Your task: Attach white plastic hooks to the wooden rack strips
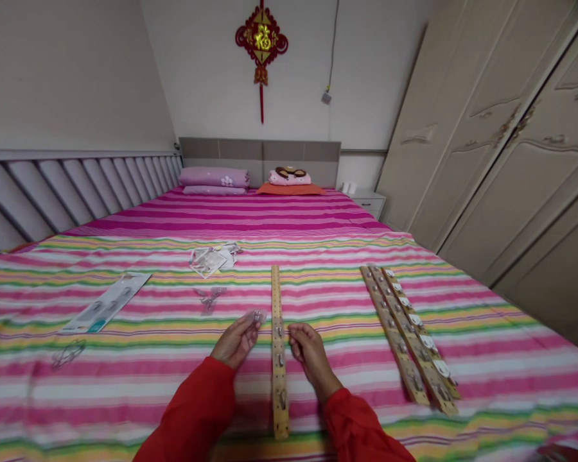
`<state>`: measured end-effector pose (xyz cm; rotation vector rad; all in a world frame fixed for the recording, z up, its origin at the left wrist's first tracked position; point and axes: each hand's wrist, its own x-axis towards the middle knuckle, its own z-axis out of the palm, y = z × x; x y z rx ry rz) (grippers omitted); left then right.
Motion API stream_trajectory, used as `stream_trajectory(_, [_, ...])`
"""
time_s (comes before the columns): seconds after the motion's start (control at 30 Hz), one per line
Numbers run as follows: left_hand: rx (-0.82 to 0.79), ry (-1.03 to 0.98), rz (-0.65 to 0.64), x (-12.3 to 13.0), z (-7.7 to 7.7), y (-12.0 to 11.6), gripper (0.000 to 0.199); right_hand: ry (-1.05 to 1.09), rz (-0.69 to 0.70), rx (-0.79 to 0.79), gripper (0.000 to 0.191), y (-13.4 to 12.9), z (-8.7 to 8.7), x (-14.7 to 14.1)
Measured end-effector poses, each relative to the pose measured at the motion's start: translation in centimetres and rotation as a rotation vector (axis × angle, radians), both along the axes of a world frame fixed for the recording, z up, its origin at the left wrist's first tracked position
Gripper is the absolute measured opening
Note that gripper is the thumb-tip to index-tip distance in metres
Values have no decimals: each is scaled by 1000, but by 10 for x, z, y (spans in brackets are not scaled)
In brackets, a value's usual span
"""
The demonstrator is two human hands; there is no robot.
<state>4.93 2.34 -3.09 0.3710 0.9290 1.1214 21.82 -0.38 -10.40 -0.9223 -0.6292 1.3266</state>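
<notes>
A narrow wooden strip (276, 410) lies lengthwise on the striped bedspread, with rows of small holes and several metal hooks (279, 360) along its nearer part. To the left of the strip, my left hand (237, 340) pinches a small clear plastic packet (257, 316) with shiny metal bits in it. On the other side, my right hand (310, 351) is closed, its thumb and fingers pinched together close to the strip's edge. Whatever that pinch may hold is too small to make out.
On the right lie more strips with hooks (401, 340), one bearing white round pieces (428, 342). Leftward are a clear packet (210, 300), a heap of plastic wrappers (214, 258), a long flat package (106, 303) and a thin crumpled clear item (69, 352). A railing (77, 186) borders the bed.
</notes>
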Motion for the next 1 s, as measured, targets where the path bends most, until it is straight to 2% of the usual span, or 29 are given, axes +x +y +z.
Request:
stream_trajectory(0.1, [-17, 47, -14, 10, -2, -5, 13, -10, -44, 34, 24, -2, 0, -2])
stream_trajectory(0.27, [-138, 73, -42, 19, -8, -9, 16, -68, -98, 87, 31, -8, 8, -9])
stream_trajectory(0.43, [-95, 86, -208, 21, -10, -13, 18, -127, -37, 137, 31, -15, 27, -12])
stream_trajectory(0.67, [-91, 88, -239, 25, -7, -19, 17, -230, -54, 223, 21, -18, 42, -11])
stream_trajectory(0.83, [24, 246, -318, 27, -2, -27, 25, -196, -25, 139, 25, -13, 38, -7])
stream_trajectory(0.9, [106, 418, -337, 24, 0, -27, 30, -158, -31, 132, 26, -10, 36, -4])
stream_trajectory(1.0, [329, 689, -294, 18, 0, -22, 35, -100, -34, 121, 28, -4, 33, -1])
